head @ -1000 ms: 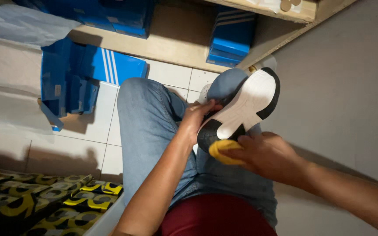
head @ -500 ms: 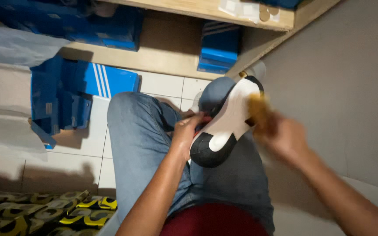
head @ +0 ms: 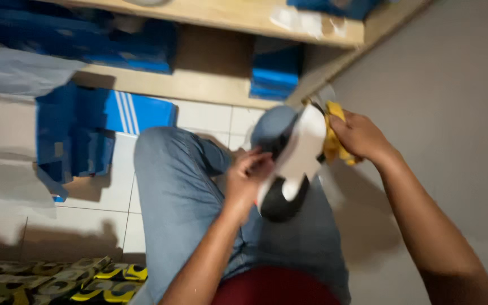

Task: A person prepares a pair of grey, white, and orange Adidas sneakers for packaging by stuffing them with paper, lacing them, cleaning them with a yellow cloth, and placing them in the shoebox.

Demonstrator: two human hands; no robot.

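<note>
**Shoe over my lap, cloth at its toe**

The shoe (head: 289, 164) is sole-up above my knees, its white sole facing me, dark heel low near my thigh and grey toe pointing away toward the shelf. My left hand (head: 248, 175) has its fingers curled onto the shoe's left edge near the middle, gripping it. My right hand (head: 362, 135) is closed around a yellow cloth (head: 332, 138), which is pressed against the shoe's right edge up near the toe.

My jeans (head: 182, 203) fill the space just below the shoe. To my right a plain grey wall (head: 453, 101) stands close beside my forearm, leaving little room there. To my left the tiled floor (head: 199, 116) opens out, with blue boxes (head: 86, 135) lying on it well apart from the shoe. A wooden shelf (head: 221, 14) runs across ahead, its edge just beyond the toe.
</note>
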